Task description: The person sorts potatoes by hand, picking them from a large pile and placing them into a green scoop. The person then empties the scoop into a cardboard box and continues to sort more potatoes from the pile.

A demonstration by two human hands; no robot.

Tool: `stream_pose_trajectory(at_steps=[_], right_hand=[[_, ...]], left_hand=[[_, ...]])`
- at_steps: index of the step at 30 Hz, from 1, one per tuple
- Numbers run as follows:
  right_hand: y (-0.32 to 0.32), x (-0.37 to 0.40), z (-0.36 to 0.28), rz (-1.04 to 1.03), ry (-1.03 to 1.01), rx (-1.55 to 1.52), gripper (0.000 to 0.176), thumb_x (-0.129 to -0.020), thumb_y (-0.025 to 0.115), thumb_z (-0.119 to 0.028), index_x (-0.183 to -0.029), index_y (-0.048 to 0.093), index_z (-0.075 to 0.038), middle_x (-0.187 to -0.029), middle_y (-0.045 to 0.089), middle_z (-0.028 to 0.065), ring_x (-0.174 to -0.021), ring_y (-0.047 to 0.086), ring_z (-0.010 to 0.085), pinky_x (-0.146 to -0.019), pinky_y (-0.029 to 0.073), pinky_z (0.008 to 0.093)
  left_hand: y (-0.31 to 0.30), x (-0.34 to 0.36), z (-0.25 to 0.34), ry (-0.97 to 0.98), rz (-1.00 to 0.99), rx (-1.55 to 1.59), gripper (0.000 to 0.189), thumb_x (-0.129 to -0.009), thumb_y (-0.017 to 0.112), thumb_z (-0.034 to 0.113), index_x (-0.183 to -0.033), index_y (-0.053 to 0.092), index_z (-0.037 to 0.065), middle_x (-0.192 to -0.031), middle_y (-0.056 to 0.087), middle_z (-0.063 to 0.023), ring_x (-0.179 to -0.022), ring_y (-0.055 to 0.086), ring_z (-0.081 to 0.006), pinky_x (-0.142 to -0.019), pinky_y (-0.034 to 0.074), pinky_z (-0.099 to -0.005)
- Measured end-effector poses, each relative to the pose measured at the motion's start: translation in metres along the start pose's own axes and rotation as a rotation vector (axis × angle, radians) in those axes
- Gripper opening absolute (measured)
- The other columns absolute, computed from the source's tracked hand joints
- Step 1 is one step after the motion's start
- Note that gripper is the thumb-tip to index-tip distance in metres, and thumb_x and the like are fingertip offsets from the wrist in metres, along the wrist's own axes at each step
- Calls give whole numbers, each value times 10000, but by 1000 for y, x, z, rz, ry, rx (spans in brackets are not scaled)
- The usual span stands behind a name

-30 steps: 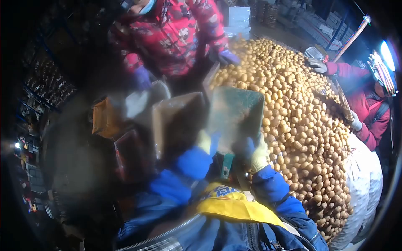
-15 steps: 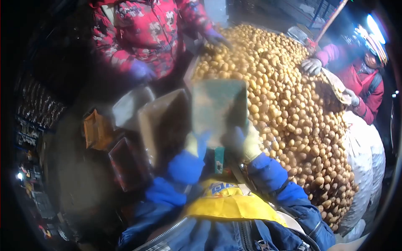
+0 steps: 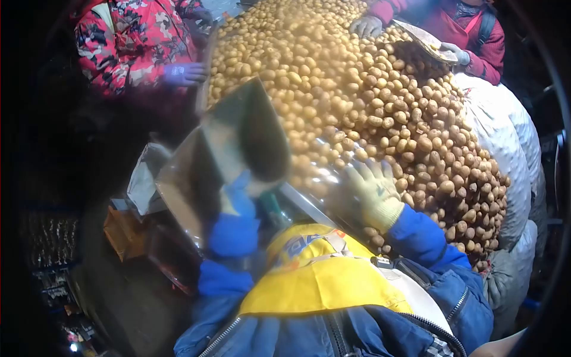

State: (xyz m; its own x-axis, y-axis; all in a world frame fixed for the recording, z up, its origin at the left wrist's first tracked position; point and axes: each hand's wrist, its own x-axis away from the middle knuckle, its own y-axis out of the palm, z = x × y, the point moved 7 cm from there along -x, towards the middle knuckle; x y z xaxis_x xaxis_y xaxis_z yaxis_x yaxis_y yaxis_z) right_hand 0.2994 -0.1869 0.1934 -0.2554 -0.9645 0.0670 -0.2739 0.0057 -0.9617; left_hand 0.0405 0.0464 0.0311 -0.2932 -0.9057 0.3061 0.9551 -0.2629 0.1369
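My left hand (image 3: pixel 237 199), in a blue and pale yellow glove, grips a pale green, box-shaped scoop (image 3: pixel 229 146) at its near end. The scoop is tilted, and its dark hollow side faces the potato pile (image 3: pixel 410 149). How the fingers wrap round it is partly blurred. My right hand (image 3: pixel 377 193), in a yellow glove, is spread open at the near edge of the pile, holding nothing. Close to its fingertips lies a shiny, clear plastic-like surface (image 3: pixel 324 172). A pale metal-looking edge (image 3: pixel 306 205) runs between my two hands.
A person in a red patterned jacket (image 3: pixel 134 41) stands at the far left. Another person's gloved hands (image 3: pixel 366 27) hold a pale flat object (image 3: pixel 425 41) at the far right. White sacks (image 3: pixel 505 131) line the right side; an orange box (image 3: pixel 125 232) and a white container (image 3: pixel 146 178) stand left.
The scoop has swung left and tilted, and now only my left hand holds it. My right hand has let go and opened over the potatoes. The view has shifted.
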Motion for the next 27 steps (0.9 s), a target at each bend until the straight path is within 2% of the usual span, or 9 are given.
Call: stream_pose_trajectory(at_steps=[4,7,11,12,15,18,19,21,27], right_hand=[[37,35,5,-73,-12,156,740,-877,736,-415,-1447,499,-6,-1507,513,291,-1448,432,507,-1215,234,657],[45,11,-13,-45,37,75,764,-884,716,-402,-1485,468,-2,-1523,493,283,-1472,403,507,-1237,196,665],[63,-23,-10,29,27,-13,866,-801,782,-286,-1517,418,39,-1475,504,287,-1458,385,518,-1252,209,634],[51,-35,-18,124,-30,-36,925,-744,810,-234,-1521,397,51,-1469,495,297,-1446,387,517,-1256,219,612],[58,-66,-13,68,-36,0,736,-900,663,-178,-1541,383,52,-1448,500,305,-1386,438,499,-1223,246,633],[82,-91,-20,77,77,101,646,-973,576,-185,-1544,391,53,-1414,519,301,-1349,456,500,-1196,261,655],[78,-93,-28,229,76,72,663,-989,566,-240,-1553,388,59,-1394,534,299,-1344,459,499,-1183,270,662],[73,-107,-33,188,90,15,639,-1003,540,-252,-1540,399,65,-1401,534,310,-1351,459,497,-1170,287,657],[46,-105,-34,240,12,-86,639,-900,591,-142,-1500,448,25,-1440,541,248,-1358,470,460,-1133,358,578]], left_hand=[[5,5,3,-15,-26,37,709,-1146,346,526,-1253,714,-71,-1011,759,-128,-814,689,-181,-723,569,-325],[4,6,3,-19,-36,41,704,-1147,351,520,-1261,709,-75,-1026,759,-131,-840,693,-185,-745,571,-327],[6,3,1,-32,-52,60,698,-1149,357,513,-1271,703,-81,-1045,759,-135,-874,699,-190,-774,574,-328],[7,3,1,-35,-59,61,697,-1149,359,512,-1273,702,-82,-1050,758,-136,-882,700,-192,-781,575,-329],[9,3,3,-35,-64,62,693,-1151,364,506,-1281,697,-87,-1065,758,-139,-907,704,-196,-802,577,-330],[12,1,4,-29,-71,58,688,-1152,369,501,-1288,692,-91,-1079,758,-142,-933,708,-200,-824,579,-331],[12,2,5,-24,-72,59,687,-1152,370,499,-1291,691,-92,-1084,758,-143,-941,710,-201,-831,580,-332],[11,6,6,-16,-72,63,685,-1153,373,496,-1296,688,-95,-1094,757,-145,-958,712,-204,-846,581,-333],[12,6,6,60,-100,68,677,-1156,383,485,-1310,678,-104,-1123,757,-152,-1009,721,-212,-889,586,-335]])
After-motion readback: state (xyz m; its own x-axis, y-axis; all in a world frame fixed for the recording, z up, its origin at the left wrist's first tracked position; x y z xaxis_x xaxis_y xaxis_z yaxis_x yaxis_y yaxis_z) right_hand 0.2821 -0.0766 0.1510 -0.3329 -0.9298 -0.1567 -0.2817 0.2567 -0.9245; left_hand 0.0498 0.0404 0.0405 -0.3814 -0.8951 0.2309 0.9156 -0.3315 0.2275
